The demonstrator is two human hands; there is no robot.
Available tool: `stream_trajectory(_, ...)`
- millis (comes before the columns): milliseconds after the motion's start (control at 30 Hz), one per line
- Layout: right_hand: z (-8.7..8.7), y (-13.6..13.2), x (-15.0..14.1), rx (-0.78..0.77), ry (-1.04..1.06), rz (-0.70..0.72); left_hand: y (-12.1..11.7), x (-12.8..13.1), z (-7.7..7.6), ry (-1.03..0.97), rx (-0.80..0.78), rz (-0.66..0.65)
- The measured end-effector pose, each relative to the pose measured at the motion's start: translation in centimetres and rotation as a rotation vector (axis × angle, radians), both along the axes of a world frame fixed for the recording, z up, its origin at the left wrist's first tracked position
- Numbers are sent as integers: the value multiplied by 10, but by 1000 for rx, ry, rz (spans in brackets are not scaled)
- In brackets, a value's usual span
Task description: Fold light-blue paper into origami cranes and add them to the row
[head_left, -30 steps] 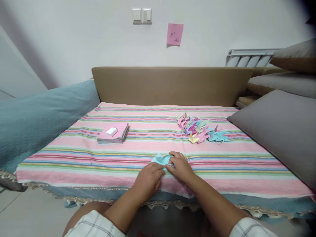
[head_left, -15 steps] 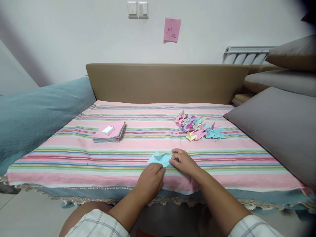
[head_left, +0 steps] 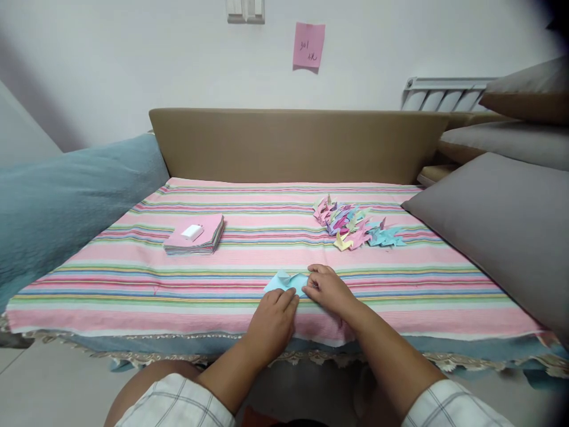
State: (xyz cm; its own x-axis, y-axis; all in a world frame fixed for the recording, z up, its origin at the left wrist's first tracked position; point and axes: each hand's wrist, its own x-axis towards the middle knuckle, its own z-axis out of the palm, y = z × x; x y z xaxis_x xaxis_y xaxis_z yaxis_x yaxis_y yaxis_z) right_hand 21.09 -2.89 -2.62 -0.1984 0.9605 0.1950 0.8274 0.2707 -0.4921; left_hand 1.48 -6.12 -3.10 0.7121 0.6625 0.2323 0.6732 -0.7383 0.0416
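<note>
A light blue sheet of origami paper (head_left: 281,280), partly folded with a raised crease, lies on the striped cloth in front of me. My left hand (head_left: 274,314) rests palm down at its lower edge, fingers stretched over the paper and pressing it on the cloth. At the paper's right end, my right hand (head_left: 326,289) has its thumb and forefinger closed on the edge. Its other fingers are curled, and part of the paper is hidden behind both hands.
Several folded paper cranes (head_left: 355,225) in mixed colours lie in a heap at the back right. To the left, a stack of square paper (head_left: 211,228) bears a small white box-like object (head_left: 192,232). Grey cushions (head_left: 484,219) stand on the right, a blue-covered armrest (head_left: 84,196) on the left.
My left fingers have shifted slightly upward over the paper, with one finger now further out on it. The right hand keeps its pinch. The view has tilted down a little.
</note>
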Motion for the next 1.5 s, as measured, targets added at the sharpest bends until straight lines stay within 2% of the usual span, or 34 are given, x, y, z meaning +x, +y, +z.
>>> stream_trajectory(333,3,1,8,-82,21,-12,1,0,2,-13,-12,-8)
stream_trajectory(567,5,1,8,-119,46,-29,-3,4,0,-28,13,45)
stream_trajectory(933,8,-1,21,-164,86,33,-4,7,5,-12,-1,66)
stream_trajectory(1000,7,-3,14,-129,85,9,-5,7,6,-15,-3,69)
stream_trajectory(1100,4,-5,0,-98,64,-135,-5,8,6,-16,-4,69)
stream_trajectory(1200,-1,-4,-7,-77,38,-180,-5,8,5,-22,-2,70)
stream_trajectory(1500,-4,3,10,-119,77,-101,-4,6,3,-23,11,61)
